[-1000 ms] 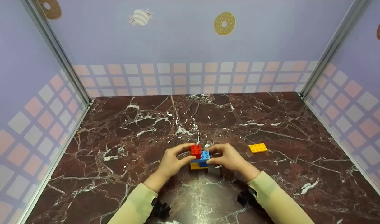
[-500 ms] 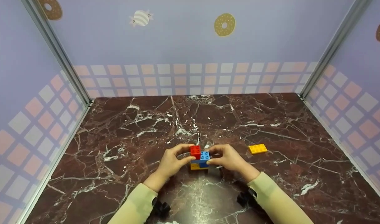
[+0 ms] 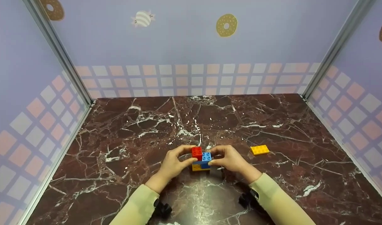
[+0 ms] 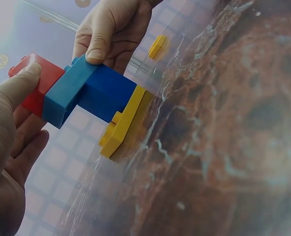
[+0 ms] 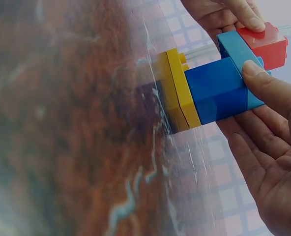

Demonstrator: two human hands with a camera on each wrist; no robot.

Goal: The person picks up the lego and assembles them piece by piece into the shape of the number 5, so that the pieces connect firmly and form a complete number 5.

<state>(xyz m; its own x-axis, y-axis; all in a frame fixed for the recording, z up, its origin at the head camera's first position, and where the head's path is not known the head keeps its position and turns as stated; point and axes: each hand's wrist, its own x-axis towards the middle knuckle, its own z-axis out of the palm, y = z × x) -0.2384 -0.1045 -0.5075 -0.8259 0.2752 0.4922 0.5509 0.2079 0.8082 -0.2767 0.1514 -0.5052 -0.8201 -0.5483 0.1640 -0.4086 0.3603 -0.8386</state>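
Observation:
In the head view, a small stack of toy building bricks stands at the front middle of the table. Its base is a yellow flat brick [image 5: 179, 93], with a dark blue brick [image 4: 107, 93] on one end. Across that lies a light blue flat brick [image 3: 206, 157], and a red brick [image 3: 196, 152] sits on its left half. My left hand [image 3: 173, 161] pinches the red brick between thumb and fingers. From the right, my right hand [image 3: 231, 158] grips the light blue brick, thumb on its near side; its fingertips behind the stack are partly hidden.
Another yellow flat brick [image 3: 259, 150] lies on the dark marbled table [image 3: 147, 131], right of my right hand. Patterned panels [image 3: 184, 40] stand at the back and both sides. Black wrist devices [image 3: 162, 208] hang under both sleeves.

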